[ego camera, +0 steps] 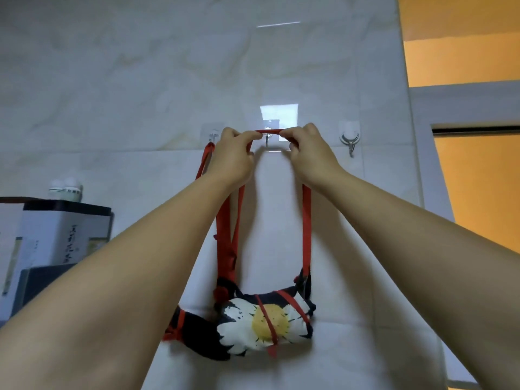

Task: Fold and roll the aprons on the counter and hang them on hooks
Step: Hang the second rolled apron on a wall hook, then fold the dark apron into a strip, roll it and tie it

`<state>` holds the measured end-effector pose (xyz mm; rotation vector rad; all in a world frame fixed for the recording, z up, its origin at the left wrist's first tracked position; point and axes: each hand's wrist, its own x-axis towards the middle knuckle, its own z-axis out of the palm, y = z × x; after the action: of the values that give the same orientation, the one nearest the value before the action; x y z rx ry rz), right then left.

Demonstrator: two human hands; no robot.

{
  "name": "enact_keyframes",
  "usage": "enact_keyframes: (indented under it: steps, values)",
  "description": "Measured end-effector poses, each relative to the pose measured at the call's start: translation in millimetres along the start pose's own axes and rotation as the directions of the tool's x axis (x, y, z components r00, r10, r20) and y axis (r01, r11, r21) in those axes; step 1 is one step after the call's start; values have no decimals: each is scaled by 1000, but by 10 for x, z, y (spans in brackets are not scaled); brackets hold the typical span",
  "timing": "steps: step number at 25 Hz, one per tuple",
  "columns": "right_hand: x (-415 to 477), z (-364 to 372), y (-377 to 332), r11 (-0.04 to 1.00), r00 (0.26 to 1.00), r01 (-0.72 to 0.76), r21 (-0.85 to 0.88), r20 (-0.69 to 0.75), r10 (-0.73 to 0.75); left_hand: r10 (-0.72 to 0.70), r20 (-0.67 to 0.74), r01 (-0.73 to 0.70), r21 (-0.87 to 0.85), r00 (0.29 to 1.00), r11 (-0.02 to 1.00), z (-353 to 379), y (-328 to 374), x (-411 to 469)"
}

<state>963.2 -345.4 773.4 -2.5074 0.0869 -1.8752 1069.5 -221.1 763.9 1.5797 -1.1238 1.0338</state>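
Up against the pale marble-tiled wall (140, 80), your arms reach out and both hands meet at the row of hooks. Your left hand (232, 156) and right hand (309, 153) each pinch the red neck strap (270, 132) between thumb and curled fingers. They hold a short stretch of it taut and level between them, right in front of the middle hook (266, 140); whether the strap sits over that hook cannot be told from this angle. From your hands the strap runs down in two lines to the rolled apron (267, 325), a dark bundle with a white and yellow daisy print. It is bound with thin red ties and lies against the wall well below the hooks. A second apron (194, 330), also rolled, dark with red trim, hangs from the left hook (213, 135) just beside the first, partly hidden by your left forearm. The right hook (349, 140), silver and anchor-shaped, sits near your right hand. Off to the left stand a box (56, 235) with printed characters and two white-capped bottles (66, 188) behind it.
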Motion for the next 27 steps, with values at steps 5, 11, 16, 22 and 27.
enact_keyframes:
  steps: [5,11,16,22,27]
  values:
    - [131,150,56,989,999,-32,-143,22,36,-195,69,203,-140,978,969,60,-8,146]
    - [-260,297,84,955,995,83,-286,-33,-97,-132,-3,127,-250,991,960,194,-152,-170]
    - [-776,342,19,944,993,99,-315,-27,-113,-19,-32,15,-128,999,992,336,-170,-580]
    - [-1683,166,93,893,995,-55,-448,55,89,125,52,-133,209,991,969,468,-61,-1332]
    - [-2429,-154,113,835,976,-67,-546,137,168,233,186,-274,242,954,931,625,143,-2010]
